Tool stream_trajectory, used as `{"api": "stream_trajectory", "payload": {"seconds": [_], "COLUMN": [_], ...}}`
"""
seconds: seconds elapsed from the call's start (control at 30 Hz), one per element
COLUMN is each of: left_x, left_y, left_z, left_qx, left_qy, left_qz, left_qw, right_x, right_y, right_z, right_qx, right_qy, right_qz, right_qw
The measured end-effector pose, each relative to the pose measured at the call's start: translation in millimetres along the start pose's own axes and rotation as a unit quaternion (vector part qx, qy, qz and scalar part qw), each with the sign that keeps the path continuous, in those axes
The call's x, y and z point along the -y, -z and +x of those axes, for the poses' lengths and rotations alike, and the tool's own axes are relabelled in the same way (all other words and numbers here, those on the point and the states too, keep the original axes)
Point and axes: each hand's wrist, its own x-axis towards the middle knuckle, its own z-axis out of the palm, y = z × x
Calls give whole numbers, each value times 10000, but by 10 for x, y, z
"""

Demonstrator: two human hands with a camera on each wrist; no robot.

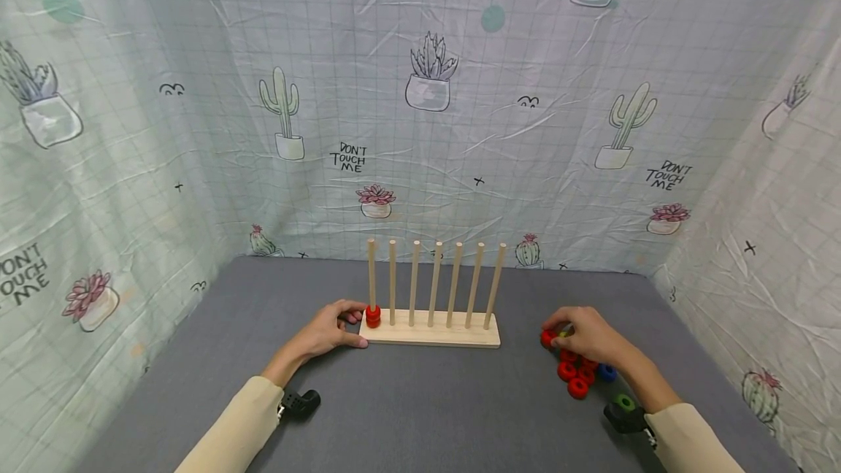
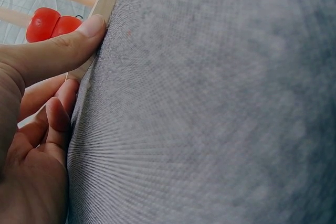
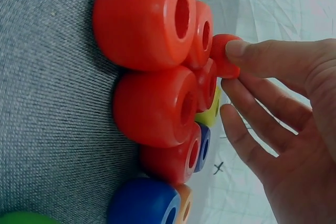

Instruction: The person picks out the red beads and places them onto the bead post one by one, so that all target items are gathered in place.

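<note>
My left hand [image 1: 325, 331] grips the left end of a wooden peg stand [image 1: 430, 339], thumb at the front edge and fingers around the back corner. Several upright pegs rise from the base. Two red beads [image 1: 373, 317] are stacked at the bottom of the leftmost peg; the left wrist view also shows these red beads [image 2: 44, 24] just past the thumb. Over at the right, my right hand [image 1: 589, 336] pinches a red bead [image 3: 220, 59] between thumb and fingertips, at the far side of a bead pile. The hand partly hides the pile in the head view.
Several loose red beads [image 1: 577, 387] lie on the grey tabletop [image 1: 434, 407] below the right hand. Blue [image 1: 607, 373] and green [image 1: 624, 403] beads are near the right wrist. A yellow bead [image 3: 210, 111] and an orange bead [image 3: 184, 203] show behind. Patterned cloth [image 1: 486, 130] encloses the table.
</note>
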Motion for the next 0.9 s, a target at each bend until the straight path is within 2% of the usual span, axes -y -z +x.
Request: {"api": "stream_trajectory", "payload": {"seconds": [0.3, 0.9], "left_x": [6, -13], "left_y": [15, 34], "left_z": [1, 10], "left_qx": [18, 52], "left_qy": [-111, -67], "left_qz": [-5, -18], "left_qw": [9999, 10000], "right_x": [39, 131], "right_y": [21, 25], "right_z": [-9, 64], "right_qx": [-72, -84], "right_qy": [80, 371], "right_qz": [75, -148], "right_qw": [9999, 9992]}}
